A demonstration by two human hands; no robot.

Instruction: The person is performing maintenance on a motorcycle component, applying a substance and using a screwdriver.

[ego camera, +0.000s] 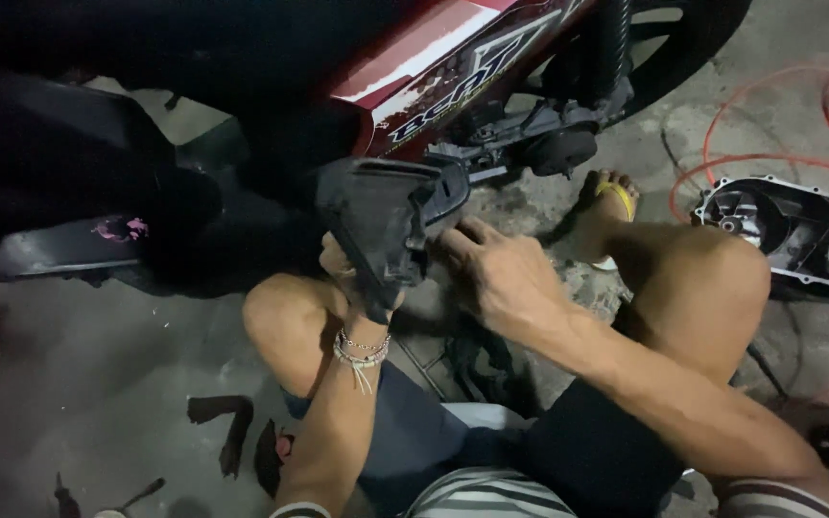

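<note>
From the head camera, the black plastic cover (383, 225) is hanging in the air just below the red motorcycle (453, 58), and both hands are working it. The left hand (352, 278) is gripping the cover from underneath, mostly hidden behind it, with beaded bracelets (362, 348) showing at the wrist. The right hand (496, 273) is pressing its fingers against the cover's right edge, pinching it there. The cover is looking dark, ribbed along its upper rim, boxy and scuffed. Right of the cover, a bare foot in a yellow sandal (611, 206) is resting on the concrete floor (98, 384). Farther right, a metal engine casing (798, 230) is lying on the floor beside orange hose (769, 125) loops. Both knees are crowding in below the cover.
</note>
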